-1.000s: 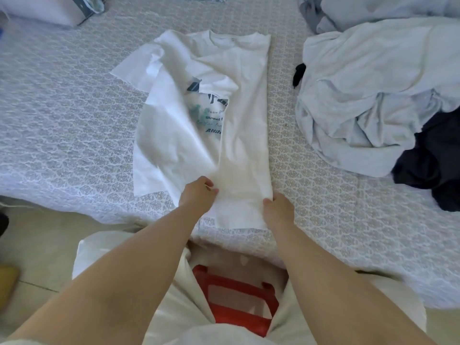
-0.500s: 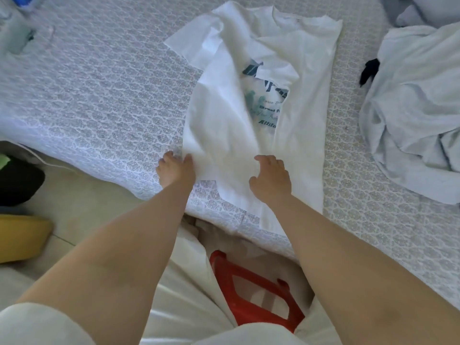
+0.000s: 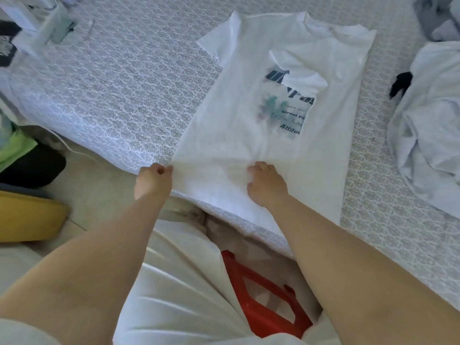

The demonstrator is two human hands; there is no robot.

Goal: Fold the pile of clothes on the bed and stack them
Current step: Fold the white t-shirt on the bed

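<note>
I'm pinching the white T-shirt's (image 3: 261,115) near-left hem corner with my left hand (image 3: 153,181); my right hand (image 3: 267,184), fingers curled, is gripping its hem middle. The shirt is lying on the bed (image 3: 124,83), left of the clothes pile (image 3: 428,125).

Bright, soft daylight washed out the white shirt (image 3: 249,115); shadows were faint, the frame edges bent, and the upper-left corner blurred.

Wide bed (image 3: 129,90) under a pale sheet with a grey lace-like pattern, lit by soft daylight. Left of the bed, pale tiled floor (image 3: 99,190) with a yellow object (image 3: 27,215), something black and green beyond it. Close against the bed's near edge, a red plastic stool (image 3: 263,302).
</note>
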